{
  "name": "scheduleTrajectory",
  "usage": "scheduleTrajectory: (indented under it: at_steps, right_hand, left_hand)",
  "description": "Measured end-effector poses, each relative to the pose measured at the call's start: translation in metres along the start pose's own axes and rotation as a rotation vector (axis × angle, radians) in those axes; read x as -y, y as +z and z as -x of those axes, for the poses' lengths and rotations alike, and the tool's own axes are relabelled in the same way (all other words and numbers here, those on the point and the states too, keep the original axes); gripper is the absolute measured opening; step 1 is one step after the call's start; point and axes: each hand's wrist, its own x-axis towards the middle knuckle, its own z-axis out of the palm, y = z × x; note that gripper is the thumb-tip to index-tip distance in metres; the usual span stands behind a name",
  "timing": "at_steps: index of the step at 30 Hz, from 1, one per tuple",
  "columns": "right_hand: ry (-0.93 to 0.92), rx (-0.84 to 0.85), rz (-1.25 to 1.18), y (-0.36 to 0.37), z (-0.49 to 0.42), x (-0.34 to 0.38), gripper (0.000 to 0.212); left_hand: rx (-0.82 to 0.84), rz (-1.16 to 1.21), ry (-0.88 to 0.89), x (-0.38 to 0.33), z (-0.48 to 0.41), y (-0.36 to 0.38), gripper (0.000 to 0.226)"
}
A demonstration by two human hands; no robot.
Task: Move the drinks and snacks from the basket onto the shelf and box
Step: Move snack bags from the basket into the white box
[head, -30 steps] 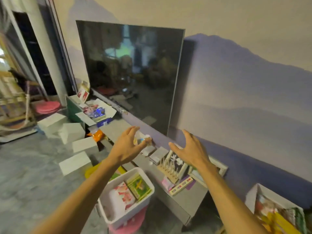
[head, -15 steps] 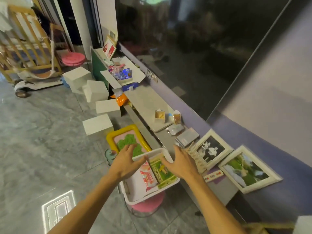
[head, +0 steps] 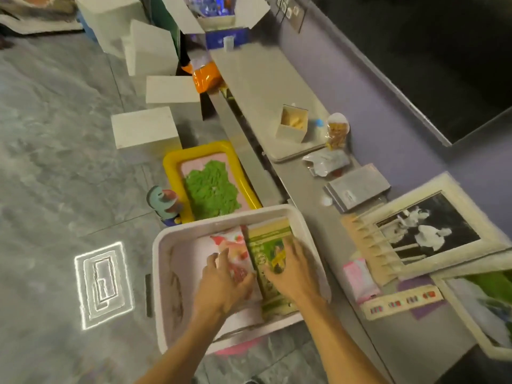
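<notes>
A white basket (head: 221, 218) sits on a pink stool beside the low grey shelf (head: 263, 79). Two snacks lie in it: a pink-and-white strawberry packet (head: 235, 241) and a green snack box (head: 267, 239). My left hand (head: 224, 286) rests on the pink packet with its fingers spread. My right hand (head: 295, 270) spans the green box, thumb at its left edge and fingers over its right edge. On the shelf stand a small cream carton (head: 293, 123) and a snack cup (head: 336, 131). An open cardboard box (head: 221, 20) sits at the far end.
A yellow tray of green sand (head: 210, 184) and a toy figure (head: 164, 202) lie on the floor beyond the basket. White blocks (head: 144, 128) stand to the left. Picture frames (head: 426, 228), a wooden rack (head: 371, 253) and small packets crowd the shelf's near end.
My view has tilted down from the TV to the basket. Both hands dropped from above the shelf into the basket and now lie on the two snacks.
</notes>
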Motion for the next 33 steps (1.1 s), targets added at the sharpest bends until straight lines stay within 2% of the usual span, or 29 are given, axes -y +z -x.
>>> scheduleTrajectory:
  at_steps: [4,7,11,15,18,21,25,28,33]
  right_hand:
    - [0.007,-0.068,0.144,0.053,-0.018,-0.02,0.114]
    - [0.006,-0.122,0.195,0.073,-0.019,-0.023,0.125]
    - [0.041,-0.119,0.228,0.085,-0.018,-0.017,0.138]
    - [0.092,-0.105,0.237,0.085,-0.021,-0.007,0.14]
    - [0.112,-0.096,0.238,0.075,-0.02,0.002,0.142]
    - [0.1,-0.108,0.203,0.057,-0.015,0.013,0.142]
    - [0.068,-0.096,0.134,0.008,0.006,0.03,0.14]
    - [0.041,-0.136,0.111,-0.045,0.027,0.044,0.139]
    - [0.007,-0.22,0.055,-0.154,0.07,0.072,0.137]
  left_hand:
    - [-0.115,-0.008,0.042,0.006,-0.025,0.049,0.079]
    - [-0.185,-0.018,0.073,0.017,-0.031,0.058,0.072]
    - [-0.183,-0.044,0.084,0.032,-0.031,0.057,0.068]
    - [-0.174,-0.018,0.064,0.032,-0.029,0.053,0.073]
    - [-0.188,0.066,0.08,0.028,-0.026,0.046,0.067]
    - [-0.246,0.11,0.155,0.028,-0.015,0.028,0.062]
    - [-0.243,0.112,0.123,0.009,0.006,-0.015,0.057]
    - [-0.263,0.113,0.173,-0.019,0.021,-0.061,0.052]
    - [-0.279,0.083,0.266,-0.091,0.051,-0.156,0.061]
